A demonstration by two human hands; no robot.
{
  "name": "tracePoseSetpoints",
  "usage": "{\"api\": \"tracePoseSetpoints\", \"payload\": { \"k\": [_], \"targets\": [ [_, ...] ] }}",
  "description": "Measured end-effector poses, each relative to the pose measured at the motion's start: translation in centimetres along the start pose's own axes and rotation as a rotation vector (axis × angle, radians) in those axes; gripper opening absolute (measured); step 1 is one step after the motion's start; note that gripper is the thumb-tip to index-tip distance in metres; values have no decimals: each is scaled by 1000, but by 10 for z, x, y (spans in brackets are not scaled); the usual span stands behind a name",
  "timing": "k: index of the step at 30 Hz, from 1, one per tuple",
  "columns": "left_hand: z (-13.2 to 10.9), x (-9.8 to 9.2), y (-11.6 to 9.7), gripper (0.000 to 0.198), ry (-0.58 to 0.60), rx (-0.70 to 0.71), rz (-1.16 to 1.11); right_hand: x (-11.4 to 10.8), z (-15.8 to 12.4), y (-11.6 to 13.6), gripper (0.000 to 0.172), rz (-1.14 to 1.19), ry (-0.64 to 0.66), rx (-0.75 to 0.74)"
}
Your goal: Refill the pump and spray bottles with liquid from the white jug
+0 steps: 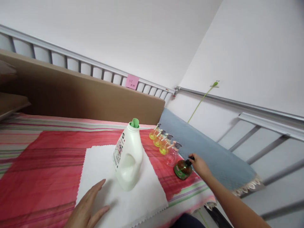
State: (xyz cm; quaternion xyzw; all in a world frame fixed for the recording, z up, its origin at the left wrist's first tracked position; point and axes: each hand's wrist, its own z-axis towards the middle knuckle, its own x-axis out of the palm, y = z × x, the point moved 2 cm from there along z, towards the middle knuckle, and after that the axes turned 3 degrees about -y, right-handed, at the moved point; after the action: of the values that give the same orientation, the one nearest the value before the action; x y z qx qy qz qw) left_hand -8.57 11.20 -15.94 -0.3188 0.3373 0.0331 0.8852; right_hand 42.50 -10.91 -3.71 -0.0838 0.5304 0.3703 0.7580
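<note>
My right hand (pixel 199 164) is closed on the black pump top of a round brown bottle (pixel 182 170) with a green label, at the right edge of the red cloth. Over the white cloth, my left hand (pixel 89 204) is held with thumb and fingers apart, holding nothing. Just beyond it stands a large white jug (pixel 129 158) with a handle, a printed label and a green pouring spout in its neck. A clear pump bottle (pixel 171 156) stands beside the brown one. Behind it, several pump bottles (pixel 163 148) in a row contain yellow liquid.
The white cloth (pixel 99 161) lies on a red cloth (pixel 59 148) over a striped cover. A brown board (pixel 95 98) and a railing with a pink note (pixel 132 81) stand behind. Blue fabric (pixel 201 148) hangs at the right, below a green cord (pixel 201 99).
</note>
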Motion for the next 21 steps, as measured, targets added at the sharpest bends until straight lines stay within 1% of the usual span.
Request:
{"api": "tracePoseSetpoints", "payload": {
  "k": [4, 9, 11, 15, 18, 21],
  "targets": [
    [-2, 4, 3, 59, -25, 52, 58, 5, 0, 0, 23, -23, 56, 8],
    [-10, 26, 27, 57, -84, 85, 269, 3, 1, 2, 23, -19, 81, 5],
    [-14, 35, 38, 56, -99, 133, 351, 0, -1, 3, 23, -8, 83, 7],
    [-18, 41, 49, 54, -115, 235, 450, -13, -7, 5, 26, 42, 56, 12],
    [-19, 40, 53, 52, -146, 258, 486, -25, -21, 10, 28, 125, 3, -3],
    [-19, 39, 55, 49, -142, 269, 521, -27, -51, 26, 27, 270, -10, -57]
  ]
}}
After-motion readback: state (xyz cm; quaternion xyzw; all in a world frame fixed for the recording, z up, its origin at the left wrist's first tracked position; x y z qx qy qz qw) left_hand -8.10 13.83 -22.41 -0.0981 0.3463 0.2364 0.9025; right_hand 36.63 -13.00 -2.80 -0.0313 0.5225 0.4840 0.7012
